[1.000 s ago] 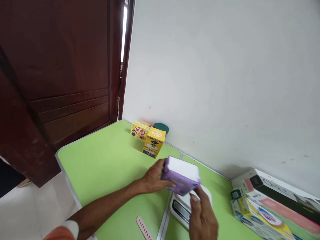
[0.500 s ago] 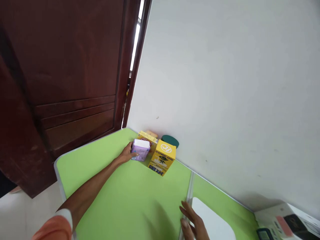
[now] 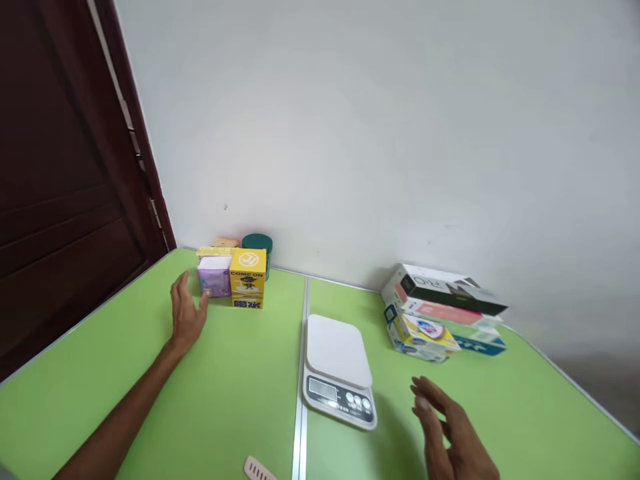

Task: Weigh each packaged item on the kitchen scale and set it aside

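Observation:
My left hand (image 3: 187, 312) is open, fingers apart, just left of a purple and white soft pack (image 3: 215, 277) that stands on the table. The pack sits against the left side of a yellow box (image 3: 248, 279) marked "COME ON". Hovering over the table right of a white kitchen scale (image 3: 337, 350), my right hand (image 3: 453, 427) is open with nothing in it, its fingers loosely bent and thumb apart. The scale's plate holds nothing. Nearest beyond that hand is a yellow and white box (image 3: 423, 337).
Behind the pack stand another yellow box (image 3: 215, 251) and a green-lidded jar (image 3: 257, 243), near the wall. Several flat boxes (image 3: 450, 290) are stacked at the back right. A pink strap (image 3: 259, 469) lies at the front edge of view on the green table (image 3: 230, 380).
My left hand has let go of the purple pack and drawn back left of it. The view has swung right, bringing the scale and stacked boxes into sight. My right hand stays open.

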A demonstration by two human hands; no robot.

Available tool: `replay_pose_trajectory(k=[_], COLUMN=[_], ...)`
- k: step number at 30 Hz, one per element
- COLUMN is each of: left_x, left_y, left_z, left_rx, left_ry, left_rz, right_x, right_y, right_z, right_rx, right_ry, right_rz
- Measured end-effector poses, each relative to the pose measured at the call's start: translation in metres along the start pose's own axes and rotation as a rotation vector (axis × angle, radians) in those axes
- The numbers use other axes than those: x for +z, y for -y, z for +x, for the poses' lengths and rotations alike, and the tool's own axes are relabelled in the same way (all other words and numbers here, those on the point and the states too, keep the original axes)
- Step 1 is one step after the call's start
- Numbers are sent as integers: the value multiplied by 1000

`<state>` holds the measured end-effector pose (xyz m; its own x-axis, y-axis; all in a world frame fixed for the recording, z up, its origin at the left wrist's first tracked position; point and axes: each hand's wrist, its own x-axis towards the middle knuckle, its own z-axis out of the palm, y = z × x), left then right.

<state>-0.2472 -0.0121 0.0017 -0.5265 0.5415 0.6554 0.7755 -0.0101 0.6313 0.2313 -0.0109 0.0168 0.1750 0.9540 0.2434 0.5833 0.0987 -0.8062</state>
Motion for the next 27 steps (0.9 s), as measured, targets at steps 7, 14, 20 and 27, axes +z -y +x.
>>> replay_pose_trajectory(k=[7,14,20,27], left_x=[71,95,91,95], left_y=[-93,-73,-59,-152], left_z=[-23,0,2,-4], left_rx=[676,858,953,538], left_ry=[552,774,652,600], left_rz=[164,442,459,92], right_x=[2,-12,-3,8], right_y=[-49,-69,-87,-99], right_z=[24,50,111,175], right_rx=[77,183,214,212], right_ry=[-45,-146,-492,-608], right_rz=[98,314,308,364])
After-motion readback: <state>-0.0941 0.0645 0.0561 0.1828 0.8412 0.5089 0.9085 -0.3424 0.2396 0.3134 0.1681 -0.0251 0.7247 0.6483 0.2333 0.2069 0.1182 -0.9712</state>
